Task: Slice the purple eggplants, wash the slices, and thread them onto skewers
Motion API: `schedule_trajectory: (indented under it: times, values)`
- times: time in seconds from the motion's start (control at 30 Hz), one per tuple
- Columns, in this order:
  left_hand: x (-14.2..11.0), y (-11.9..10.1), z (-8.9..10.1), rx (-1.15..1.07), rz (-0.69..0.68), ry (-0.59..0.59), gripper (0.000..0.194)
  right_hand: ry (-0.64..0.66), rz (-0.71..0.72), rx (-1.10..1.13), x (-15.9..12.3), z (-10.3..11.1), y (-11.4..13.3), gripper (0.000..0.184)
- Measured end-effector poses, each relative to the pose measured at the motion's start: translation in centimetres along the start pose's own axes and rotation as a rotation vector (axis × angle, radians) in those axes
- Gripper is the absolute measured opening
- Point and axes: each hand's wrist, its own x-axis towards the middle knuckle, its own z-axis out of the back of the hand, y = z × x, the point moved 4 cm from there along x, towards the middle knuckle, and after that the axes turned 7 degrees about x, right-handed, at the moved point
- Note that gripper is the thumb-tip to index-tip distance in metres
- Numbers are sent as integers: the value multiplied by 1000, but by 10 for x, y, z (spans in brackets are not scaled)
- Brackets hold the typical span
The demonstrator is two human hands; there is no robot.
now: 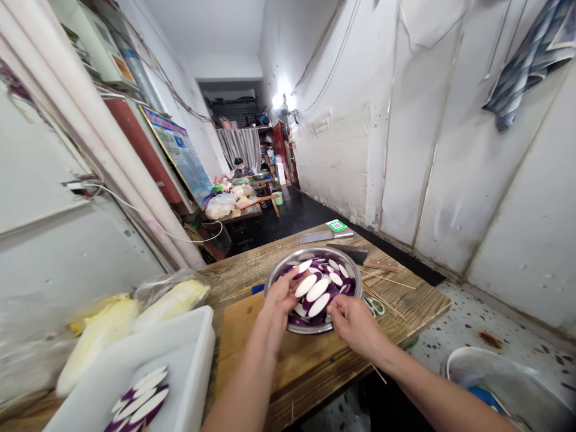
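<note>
My left hand [281, 295] is closed on an eggplant slice at the near left of a steel bowl [359, 288]. Beside it, several white oval eggplant slices [317, 290] with purple skin overlap in a row above the bowl. At the row's lower right end, my right hand [354, 319] is closed in a pinch; what sits between its fingers is hidden. More cut eggplant [344, 271] fills the bowl, which stands partly on a wooden cutting board [240, 336]. Thin wooden skewers [387, 305] and green-handled scissors [377, 307] lie right of the bowl.
A white tray [203, 342] at the left holds overlapping eggplant slices [144, 401]. Behind it are plastic bags [173, 300] with yellow contents. Two cleavers, one silver [315, 237] and one dark [353, 253], lie beyond the bowl. A bucket [490, 366] stands lower right. A person [239, 170] sits far back.
</note>
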Motion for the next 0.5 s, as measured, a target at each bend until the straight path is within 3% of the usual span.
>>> schedule_trajectory:
  times: [0.5]
  values:
    - [-2, -2, 0, 47, -2, 23, 17, 28, -8, -97, 9, 0, 11, 22]
